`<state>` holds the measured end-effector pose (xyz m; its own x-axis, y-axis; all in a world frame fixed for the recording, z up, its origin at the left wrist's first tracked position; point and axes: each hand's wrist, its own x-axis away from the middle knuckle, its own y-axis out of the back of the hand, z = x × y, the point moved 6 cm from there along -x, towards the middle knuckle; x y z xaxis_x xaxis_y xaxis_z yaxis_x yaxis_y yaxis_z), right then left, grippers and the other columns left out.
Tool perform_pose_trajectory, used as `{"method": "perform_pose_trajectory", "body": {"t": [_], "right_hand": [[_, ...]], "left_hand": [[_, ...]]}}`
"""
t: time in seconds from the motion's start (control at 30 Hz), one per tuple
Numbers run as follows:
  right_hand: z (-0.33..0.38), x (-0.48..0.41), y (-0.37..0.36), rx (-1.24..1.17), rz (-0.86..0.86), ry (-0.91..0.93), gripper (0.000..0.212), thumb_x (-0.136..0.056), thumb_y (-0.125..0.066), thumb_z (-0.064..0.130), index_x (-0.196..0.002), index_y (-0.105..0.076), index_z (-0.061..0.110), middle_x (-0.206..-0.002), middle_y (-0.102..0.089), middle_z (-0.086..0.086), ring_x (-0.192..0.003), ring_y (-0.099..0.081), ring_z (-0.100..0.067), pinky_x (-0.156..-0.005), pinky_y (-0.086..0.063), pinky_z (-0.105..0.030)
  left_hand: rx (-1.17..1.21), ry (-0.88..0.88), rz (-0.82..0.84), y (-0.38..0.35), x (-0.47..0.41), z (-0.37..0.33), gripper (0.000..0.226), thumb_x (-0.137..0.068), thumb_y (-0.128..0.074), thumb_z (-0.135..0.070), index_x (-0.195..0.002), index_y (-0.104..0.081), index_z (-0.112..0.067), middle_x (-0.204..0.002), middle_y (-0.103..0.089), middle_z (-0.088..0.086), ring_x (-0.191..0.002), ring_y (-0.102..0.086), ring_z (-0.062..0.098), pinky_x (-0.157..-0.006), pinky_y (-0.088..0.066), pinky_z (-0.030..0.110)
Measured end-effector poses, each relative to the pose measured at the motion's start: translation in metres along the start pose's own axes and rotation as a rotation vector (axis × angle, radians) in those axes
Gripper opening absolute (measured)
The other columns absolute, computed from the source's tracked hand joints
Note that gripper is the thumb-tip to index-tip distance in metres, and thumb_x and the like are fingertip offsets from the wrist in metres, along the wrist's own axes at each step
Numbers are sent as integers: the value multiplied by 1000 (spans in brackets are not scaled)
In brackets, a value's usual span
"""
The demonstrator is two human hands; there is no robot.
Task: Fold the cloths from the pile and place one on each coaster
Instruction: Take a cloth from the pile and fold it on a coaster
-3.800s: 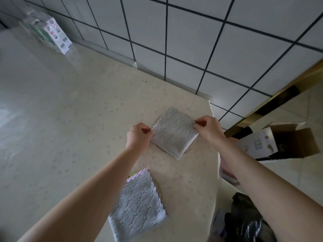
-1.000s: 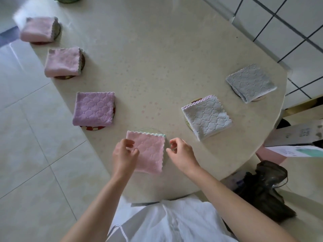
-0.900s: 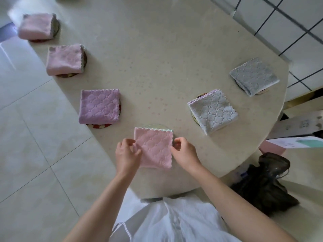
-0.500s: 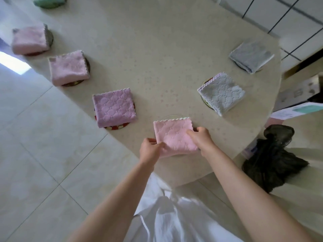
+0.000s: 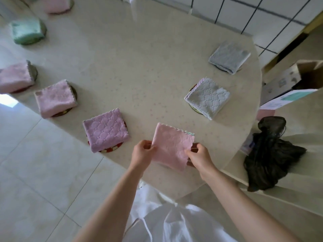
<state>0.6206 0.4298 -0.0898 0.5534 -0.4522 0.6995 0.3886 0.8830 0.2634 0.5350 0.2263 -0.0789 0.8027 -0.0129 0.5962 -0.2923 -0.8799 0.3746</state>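
We are pinching the folded pink cloth (image 5: 172, 146) at the near edge of the round table (image 5: 139, 67), our left hand (image 5: 142, 154) gripping its left side and our right hand (image 5: 199, 157) closing on its lower right corner. It is showing a quilted texture, a scalloped far edge and a mint layer peeking out at its right corner.

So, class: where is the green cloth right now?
Head view, far upper left: the green cloth sits near the table's left edge, between two pink cloths.
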Motion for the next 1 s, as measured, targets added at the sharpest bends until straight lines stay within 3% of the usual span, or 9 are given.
{"method": "perform_pose_trajectory", "body": {"t": [0.13,0.27,0.4,0.5,0.73,0.8,0.9,1.0], "right_hand": [[-17,-2,-6,-42,-88,-47,8,-81,-63,13,-86,-58,18,-87,-66,-8,-80,-68,-30,-70,-59,-47],[-22,-4,-11,-12,-194,-49,6,-81,-63,18,-83,-59,21,-83,-67,-4,-79,-67,-29,-72,-58,-49],[-16,1,-14,83,-317,-13,8,-81,-61,15,-88,-63,14,-84,-68,-6,-82,-66,-32,-71,-53,-38],[-15,8,-16,136,-416,-25,18,-85,-61,15,-102,-63,9,-98,-68,-9,-95,-63,-28,-70,-38,-25],[-13,21,-22,207,-546,36,23,-86,-65,16,-105,-58,6,-101,-67,-12,-93,-63,-32,-78,-43,-31],[-4,29,-25,398,-584,118,30,-85,-61,10,-113,-53,7,-108,-58,-14,-93,-59,-37,-75,-46,-37],[11,40,-38,771,-596,294,58,-74,-61,3,-129,-46,12,-122,-49,-13,-97,-52,-37,-72,-50,-42],[11,41,-55,876,-493,405,62,-77,-68,16,-133,-43,16,-138,-41,-11,-111,-48,-34,-79,-53,-42]], "left_hand": [[-94,-38,74,0,-19,-12,17,-85,-64,-16,-101,-67,-13,-89,-68,0,-71,-58,9,-54,-42,16],[-197,-71,191,0,-35,-17,21,-84,-65,-17,-104,-68,-13,-92,-70,2,-77,-60,14,-59,-45,20],[-355,-99,319,0,-48,-18,23,-83,-64,-22,-106,-66,-16,-92,-70,-1,-81,-64,17,-62,-46,24],[-407,-129,374,1,-50,-19,22,-85,-61,-26,-106,-63,-20,-93,-69,-4,-78,-64,15,-58,-45,22],[-481,-258,362,9,-58,-21,23,-85,-63,-27,-106,-61,-16,-95,-69,0,-78,-62,17,-61,-46,22],[-547,-444,310,10,-53,-25,28,-87,-63,-25,-113,-57,-15,-104,-61,3,-85,-58,18,-67,-48,26],[-733,-969,240,2,-30,-35,38,-85,-65,-14,-121,-54,-16,-117,-54,4,-99,-52,24,-82,-49,38],[-874,-1231,337,-15,-13,-32,47,-82,-67,-19,-127,-54,-22,-136,-50,-1,-123,-45,23,-97,-42,36]]}}
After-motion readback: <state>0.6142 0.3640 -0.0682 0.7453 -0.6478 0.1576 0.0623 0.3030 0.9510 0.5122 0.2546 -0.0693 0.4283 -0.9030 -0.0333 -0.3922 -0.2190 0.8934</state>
